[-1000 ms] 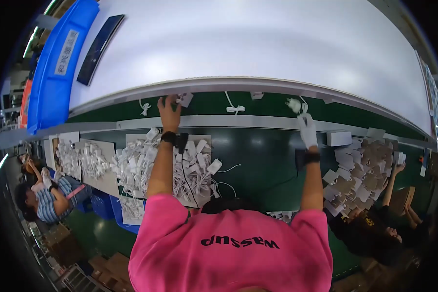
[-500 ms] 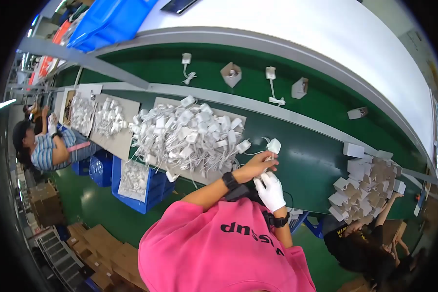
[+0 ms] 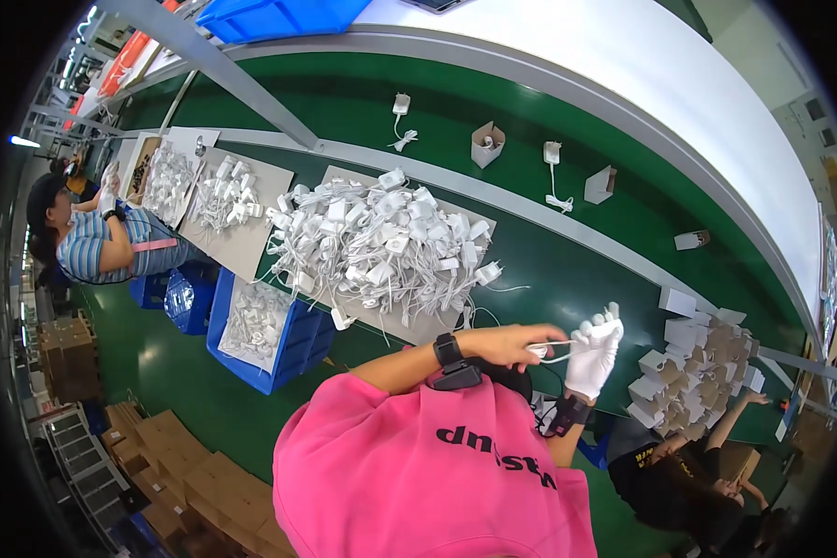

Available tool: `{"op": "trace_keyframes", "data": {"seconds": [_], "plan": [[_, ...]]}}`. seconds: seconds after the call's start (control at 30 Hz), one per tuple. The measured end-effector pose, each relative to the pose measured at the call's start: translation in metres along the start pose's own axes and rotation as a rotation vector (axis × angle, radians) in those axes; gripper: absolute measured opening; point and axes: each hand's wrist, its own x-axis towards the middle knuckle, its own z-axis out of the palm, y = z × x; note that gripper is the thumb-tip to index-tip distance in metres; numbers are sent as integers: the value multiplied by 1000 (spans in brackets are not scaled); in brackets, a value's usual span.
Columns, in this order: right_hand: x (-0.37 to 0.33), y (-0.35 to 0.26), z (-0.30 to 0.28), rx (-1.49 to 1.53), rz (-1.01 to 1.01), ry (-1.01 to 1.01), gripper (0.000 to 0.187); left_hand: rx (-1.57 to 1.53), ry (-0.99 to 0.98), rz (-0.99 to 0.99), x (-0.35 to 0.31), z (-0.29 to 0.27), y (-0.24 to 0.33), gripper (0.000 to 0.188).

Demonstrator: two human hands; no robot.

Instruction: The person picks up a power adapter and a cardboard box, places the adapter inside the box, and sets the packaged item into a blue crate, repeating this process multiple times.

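My left hand (image 3: 513,344), bare with a black band at the wrist, is closed on a white cable (image 3: 555,352) coiled into a small loop. The cable runs across to my right hand (image 3: 592,355), which wears a white glove and is raised with its fingers curled. The power adapter (image 3: 612,311) in the glove shows only a little at the fingertips; its body is mostly hidden. To the left of my hands lies a big heap of white power adapters (image 3: 381,244) with tangled cables on a cardboard sheet (image 3: 344,177).
Open white boxes (image 3: 693,372) crowd the green bench's right end, by a co-worker in black (image 3: 660,484). Adapters and small boxes (image 3: 488,146) stand beyond the grey rail (image 3: 493,197). At left are a co-worker in stripes (image 3: 112,246) and a blue bin (image 3: 288,349).
Both hands have moved right, and the gloved hand has risen. The adapter, earlier plainly visible above my fingers, is now mostly hidden in the glove. The cable shows between my hands.
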Motion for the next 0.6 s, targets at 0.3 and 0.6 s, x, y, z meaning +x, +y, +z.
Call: {"op": "trace_keyframes", "data": {"seconds": [0.3, 0.6], "plan": [[-21, -3, 28, -400, -57, -87, 58, 423, 135, 371, -18, -40, -49, 30], [-20, -16, 18, -340, -53, -12, 67, -340, -46, 117, -26, -28, -16, 18]]}}
